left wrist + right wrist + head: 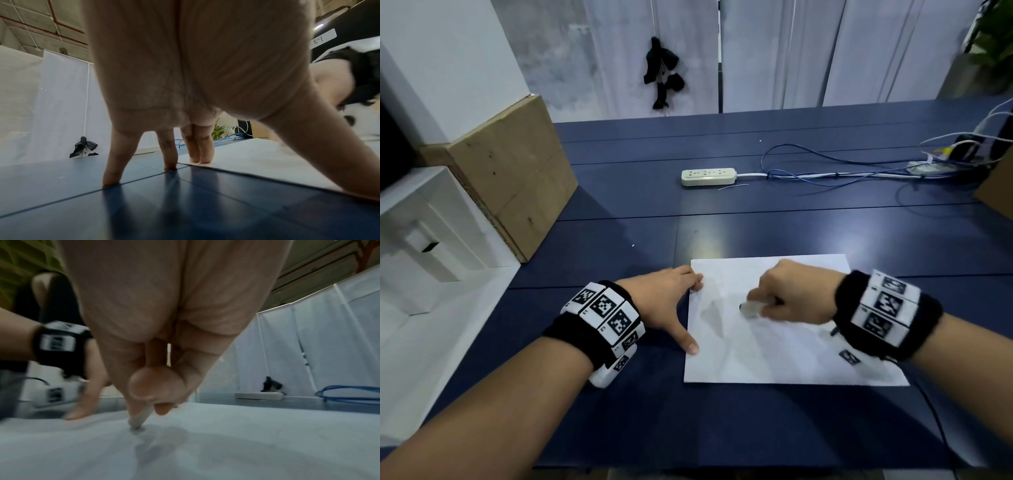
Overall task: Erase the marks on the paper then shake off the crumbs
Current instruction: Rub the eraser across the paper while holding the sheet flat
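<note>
A white sheet of paper [791,342] lies on the dark blue table [619,212], faintly smudged grey near its left middle. My right hand [787,294] pinches a small white eraser [751,308] and presses its tip [139,420] onto the paper [246,443]. My left hand [671,301] is spread flat, with fingertips [199,155] on the paper's far left corner and the thumb [690,346] on its left edge [267,162]. The other left fingers stand on the bare table [144,203].
A white power strip [708,176] with blue and white cables [859,171] lies further back on the table. A cardboard box [517,178] and a white shelf unit [424,240] stand at the left. Another box corner [996,185] is at the right edge.
</note>
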{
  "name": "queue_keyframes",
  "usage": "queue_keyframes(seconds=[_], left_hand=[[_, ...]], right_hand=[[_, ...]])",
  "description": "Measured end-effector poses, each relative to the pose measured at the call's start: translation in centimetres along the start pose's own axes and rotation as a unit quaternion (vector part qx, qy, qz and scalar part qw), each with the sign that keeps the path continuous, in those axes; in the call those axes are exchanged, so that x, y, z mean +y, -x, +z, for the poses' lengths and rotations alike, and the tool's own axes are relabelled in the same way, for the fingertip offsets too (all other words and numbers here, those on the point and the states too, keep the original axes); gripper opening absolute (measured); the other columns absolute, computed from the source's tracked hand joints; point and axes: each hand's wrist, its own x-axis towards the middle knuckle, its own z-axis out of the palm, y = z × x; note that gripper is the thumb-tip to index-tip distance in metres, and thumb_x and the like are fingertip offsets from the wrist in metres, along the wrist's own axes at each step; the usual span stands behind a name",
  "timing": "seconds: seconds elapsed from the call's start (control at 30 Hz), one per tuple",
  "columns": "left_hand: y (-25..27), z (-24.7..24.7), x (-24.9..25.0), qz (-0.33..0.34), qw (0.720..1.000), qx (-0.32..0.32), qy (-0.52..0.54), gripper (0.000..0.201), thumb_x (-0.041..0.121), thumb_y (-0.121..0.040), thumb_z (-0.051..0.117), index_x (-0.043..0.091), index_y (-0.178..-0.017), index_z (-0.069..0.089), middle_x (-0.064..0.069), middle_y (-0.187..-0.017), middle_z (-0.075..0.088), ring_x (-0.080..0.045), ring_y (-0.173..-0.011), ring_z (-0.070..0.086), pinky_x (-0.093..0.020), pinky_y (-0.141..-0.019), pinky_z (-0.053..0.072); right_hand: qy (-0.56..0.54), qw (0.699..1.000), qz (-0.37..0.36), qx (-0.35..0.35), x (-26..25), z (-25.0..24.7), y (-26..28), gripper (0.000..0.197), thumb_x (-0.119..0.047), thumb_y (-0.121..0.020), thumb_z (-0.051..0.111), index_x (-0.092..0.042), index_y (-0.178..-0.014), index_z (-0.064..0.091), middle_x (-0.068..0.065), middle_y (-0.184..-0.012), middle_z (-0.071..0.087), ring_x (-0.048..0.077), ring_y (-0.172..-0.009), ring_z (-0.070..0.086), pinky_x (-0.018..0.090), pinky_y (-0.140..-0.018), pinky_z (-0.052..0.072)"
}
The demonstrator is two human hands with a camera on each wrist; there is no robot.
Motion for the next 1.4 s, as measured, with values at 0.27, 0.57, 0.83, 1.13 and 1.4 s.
queue_keyframes(seconds=[0.27,0.57,0.83,1.13,1.4], left_hand=[[-0.3,0.1,-0.1,-0.002,1.0,-0.007,-0.007,0.115,0.067,-0.051,0.087,0.019,-0.143,0.038,0.023,-0.122,0.032,-0.009,-0.128,0.04,-0.032,-0.112,0.036],[-0.3,0.0,0.0,0.0,1.0,-0.006,-0.012,0.115,0.067,-0.051,0.087,0.018,-0.144,0.037,0.023,-0.119,0.031,-0.009,-0.128,0.039,-0.03,-0.112,0.035],[-0.2,0.0,0.1,-0.001,1.0,-0.008,-0.003,0.117,0.064,-0.052,0.088,0.018,-0.146,0.035,0.023,-0.125,0.033,-0.008,-0.131,0.037,-0.03,-0.114,0.033],[-0.4,0.0,0.0,-0.003,1.0,-0.011,-0.005,0.119,0.066,-0.051,0.087,0.019,-0.146,0.035,0.022,-0.125,0.033,-0.009,-0.13,0.037,-0.032,-0.113,0.034],[-0.2,0.0,0.0,-0.004,1.0,-0.009,-0.006,0.118,0.066,-0.051,0.087,0.02,-0.147,0.035,0.023,-0.126,0.032,-0.008,-0.129,0.036,-0.031,-0.113,0.034]], right_hand=[[-0.043,0.998,0.006,-0.034,-0.3,-0.6,0.3,0.05,-0.058,-0.083,0.044,-0.016,-0.092,0.07,0.003,-0.062,0.053,0.019,-0.062,0.041,0.025,-0.06,0.039],[-0.092,0.989,-0.05,-0.102,-2.1,0.6,2.6,0.049,-0.061,-0.091,0.042,-0.018,-0.088,0.063,0.001,-0.068,0.057,0.017,-0.065,0.048,0.029,-0.064,0.047],[-0.017,0.999,0.03,0.027,0.5,-0.4,-0.1,0.062,-0.062,-0.078,0.03,-0.008,-0.08,0.061,0.012,-0.064,0.052,0.03,-0.065,0.044,0.039,-0.064,0.05],[-0.049,0.998,0.005,-0.034,-0.5,-0.7,0.4,0.057,-0.061,-0.078,0.037,-0.013,-0.087,0.068,0.007,-0.064,0.056,0.024,-0.063,0.042,0.029,-0.063,0.047],[-0.09,0.987,-0.069,-0.113,-3.0,0.1,2.8,0.019,-0.039,-0.091,0.057,-0.025,-0.099,0.067,-0.001,-0.071,0.06,0.011,-0.066,0.05,0.015,-0.062,0.038]])
